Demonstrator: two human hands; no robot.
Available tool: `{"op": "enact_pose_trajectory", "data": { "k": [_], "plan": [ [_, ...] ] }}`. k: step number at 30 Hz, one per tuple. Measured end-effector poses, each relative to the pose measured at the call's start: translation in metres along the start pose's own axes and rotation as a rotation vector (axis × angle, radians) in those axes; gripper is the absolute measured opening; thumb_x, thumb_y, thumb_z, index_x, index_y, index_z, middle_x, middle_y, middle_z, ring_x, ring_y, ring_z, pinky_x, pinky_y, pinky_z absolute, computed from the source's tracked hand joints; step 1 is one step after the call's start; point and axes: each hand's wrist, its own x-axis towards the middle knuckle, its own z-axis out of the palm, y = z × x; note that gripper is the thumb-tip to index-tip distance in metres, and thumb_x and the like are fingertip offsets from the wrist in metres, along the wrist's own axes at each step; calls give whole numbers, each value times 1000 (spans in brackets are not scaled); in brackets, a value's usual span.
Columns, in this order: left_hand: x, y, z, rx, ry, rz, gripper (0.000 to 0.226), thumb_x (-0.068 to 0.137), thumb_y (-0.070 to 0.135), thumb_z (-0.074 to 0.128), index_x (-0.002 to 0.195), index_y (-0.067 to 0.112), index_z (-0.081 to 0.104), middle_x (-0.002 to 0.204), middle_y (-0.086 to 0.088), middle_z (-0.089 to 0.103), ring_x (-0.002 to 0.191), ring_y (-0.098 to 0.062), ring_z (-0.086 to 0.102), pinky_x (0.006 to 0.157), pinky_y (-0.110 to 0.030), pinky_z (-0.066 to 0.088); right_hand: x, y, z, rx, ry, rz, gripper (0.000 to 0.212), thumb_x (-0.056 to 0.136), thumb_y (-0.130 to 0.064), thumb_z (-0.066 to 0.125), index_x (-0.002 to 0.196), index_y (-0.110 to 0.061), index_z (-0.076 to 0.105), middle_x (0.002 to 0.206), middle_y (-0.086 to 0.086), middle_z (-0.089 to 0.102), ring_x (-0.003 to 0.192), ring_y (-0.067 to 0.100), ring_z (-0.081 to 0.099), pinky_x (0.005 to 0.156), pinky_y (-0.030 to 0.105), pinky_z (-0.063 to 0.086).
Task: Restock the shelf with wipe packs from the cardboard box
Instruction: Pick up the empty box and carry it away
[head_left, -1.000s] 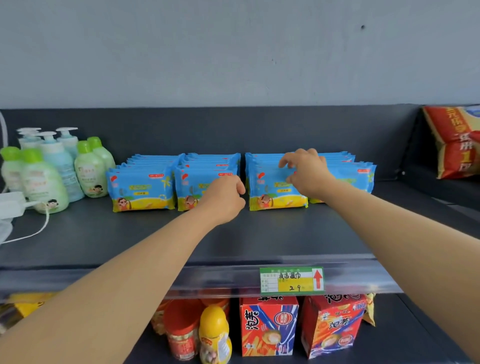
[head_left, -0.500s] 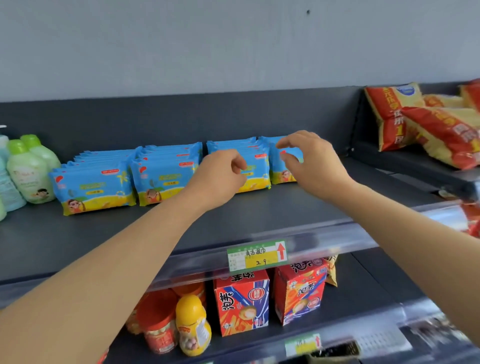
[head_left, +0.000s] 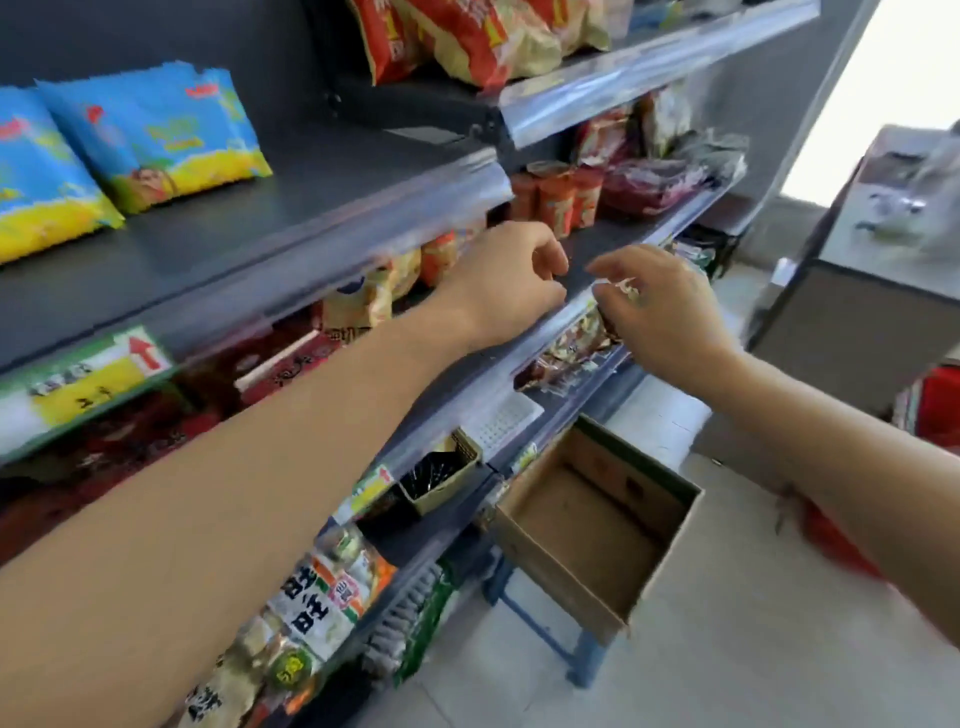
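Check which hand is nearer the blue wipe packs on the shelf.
Left. The left hand sits down-right of the wipe packs, out in front of the shelf; the right hand is further right again, beyond the left one.

"旺旺" on a snack bag (head_left: 319, 595)
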Motion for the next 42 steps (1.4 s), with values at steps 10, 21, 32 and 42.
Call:
{"op": "enact_pose_trajectory", "data": {
  "k": [10,21,32,42],
  "plan": [
    [43,-51,168,82,-510,-154,10,85,6,62,95,9,63,113,-12,64,106,-28,59,79,-28,43,-109,140,36,-175,-171,744,31,93,-20,50,118,-9,63,119,12,62,110,28,57,94,35,45],
    [34,-173,312,311,-640,-255,27,90,6,51,116,6,52,129,-17,51,114,-35,54,95,-43,48,-171,202,153,-141,-328,1242,34,95,-25,53,122,-5,50,119,16,60,106,33,59,86,37,48],
    [37,-254,391,523,-560,-411,30,93,0,47,122,-2,52,126,-21,57,117,-38,55,93,-43,48,-209,269,240,-170,-380,1444,38,93,-7,52,129,-1,42,125,20,55,113,37,56,91,40,48],
    [77,-183,364,534,-509,-290,25,91,-4,48,113,1,58,114,-17,62,106,-33,59,76,-34,48,-183,261,165,-228,-240,1430,28,92,-1,49,120,0,51,117,19,59,106,34,59,82,34,48]
  ]
}}
